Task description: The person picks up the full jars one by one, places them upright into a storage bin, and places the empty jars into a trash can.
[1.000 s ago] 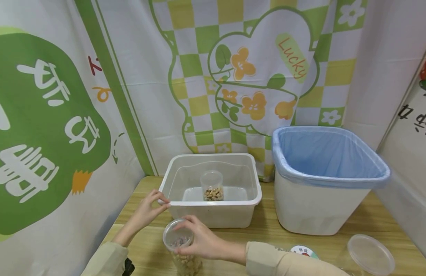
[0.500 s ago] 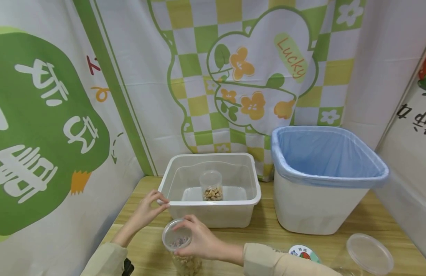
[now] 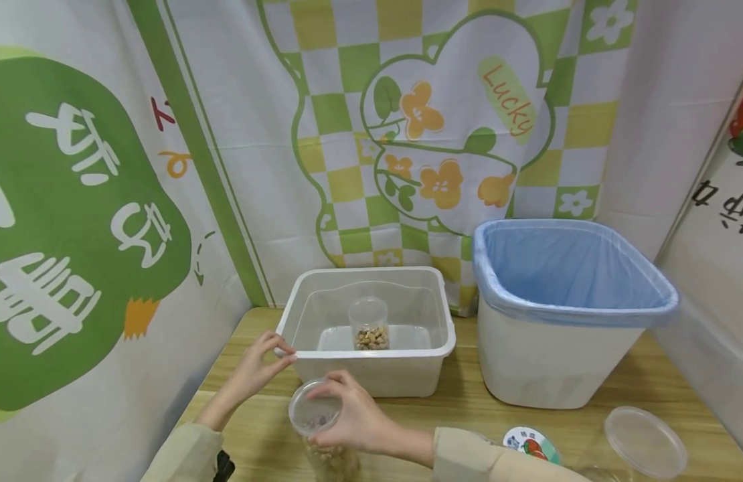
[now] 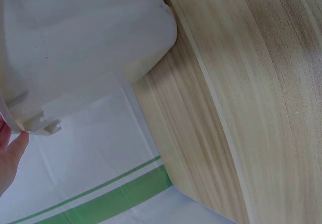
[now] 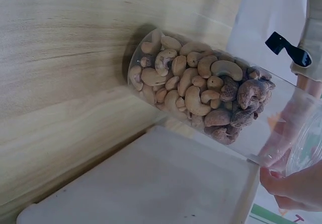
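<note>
My right hand [image 3: 359, 418] grips a clear plastic jar [image 3: 332, 462] near its lidded top, thumb and fingers spread around the rim. Inside the jar [image 5: 201, 83], in the right wrist view, lie pale cashews with darker, wrinkled nuts above them. Whether its base touches the table cannot be seen. My left hand [image 3: 260, 365] pinches the front left corner of a white plastic tub [image 3: 371, 375]; fingertips of that left hand [image 4: 9, 153] show at the rim in the left wrist view. Within the tub stands another clear jar [image 3: 371, 328], partly filled with nuts.
Right of the tub is a white bin [image 3: 540, 368] lined with a blue bag [image 3: 564, 268]. Near the table's front right are a clear lidded jar [image 3: 645, 442] and a round printed label [image 3: 531, 445]. Patterned cloth [image 3: 407, 134] hangs behind the wooden table [image 3: 257, 428].
The right hand and the nut jar have shifted slightly right and upward in the head view. My left hand stays on the tub's corner.
</note>
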`<state>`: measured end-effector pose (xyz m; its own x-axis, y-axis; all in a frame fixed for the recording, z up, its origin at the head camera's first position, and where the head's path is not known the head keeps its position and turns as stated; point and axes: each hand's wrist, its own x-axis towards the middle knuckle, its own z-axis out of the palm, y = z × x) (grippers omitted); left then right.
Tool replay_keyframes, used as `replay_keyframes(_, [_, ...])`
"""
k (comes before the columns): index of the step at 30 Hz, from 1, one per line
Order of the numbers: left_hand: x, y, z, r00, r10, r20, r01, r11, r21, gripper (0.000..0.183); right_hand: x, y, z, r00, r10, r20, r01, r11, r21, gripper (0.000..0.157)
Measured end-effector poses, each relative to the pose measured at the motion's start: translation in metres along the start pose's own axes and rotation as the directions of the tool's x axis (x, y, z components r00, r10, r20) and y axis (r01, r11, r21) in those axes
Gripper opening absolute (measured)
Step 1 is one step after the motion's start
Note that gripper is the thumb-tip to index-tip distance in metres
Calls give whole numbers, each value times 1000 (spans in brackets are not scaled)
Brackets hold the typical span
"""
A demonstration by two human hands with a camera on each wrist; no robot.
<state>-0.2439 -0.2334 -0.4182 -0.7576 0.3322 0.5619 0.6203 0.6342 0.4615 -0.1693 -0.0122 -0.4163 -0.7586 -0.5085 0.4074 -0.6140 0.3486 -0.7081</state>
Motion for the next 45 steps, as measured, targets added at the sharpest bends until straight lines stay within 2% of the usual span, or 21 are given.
replay_keyframes(7, [0, -1, 1, 1000, -14, 2, 14, 1000, -9, 14, 0, -5, -14, 999, 23, -29, -21, 998, 52, 52])
replay_keyframes(15, [0, 1, 0, 1000, -8, -15, 8, 1000, -9, 14, 0, -12, -32, 994, 43, -100, -34, 995, 93, 52])
replay_keyframes(22, [0, 0, 0, 1000, -18, 3, 18, 1000, 5, 13, 2, -17, -53, 988, 91, -125, -72, 986, 152, 48])
replay_keyframes(25, [-1, -1, 1, 1000, -4, -4, 4, 1000, -15, 12, 3, -20, -63, 986, 89, -140, -65, 983, 170, 48])
replay_keyframes(30, [-1, -5, 2, 997, 68, -44, -73, 992, -106, 9, 5, -26, -81, 981, 121, -150, -92, 977, 192, 49])
replay_keyframes(32, [-1, -5, 2, 995, 81, -50, -86, 990, -114, 9, 6, -28, -87, 979, 132, -157, -101, 976, 191, 49])
replay_keyframes(35, [-1, -4, 2, 997, 60, -40, -63, 993, -97, 8, 8, -32, -97, 975, 135, -178, -105, 980, 169, 48])
replay_keyframes(37, [-1, 2, 0, 1000, 17, -18, -18, 999, -48, 11, 11, -35, -102, 972, 132, -193, -103, 983, 152, 48])
replay_keyframes(40, [-1, 3, 0, 1000, -13, -1, 13, 1000, -29, 14, 14, -38, -111, 967, 126, -222, -99, 987, 128, 48])
replay_keyframes(45, [0, 3, 0, 1000, -13, 2, 13, 1000, -23, 14, 21, -44, -126, 957, 129, -259, -105, 989, 102, 48])
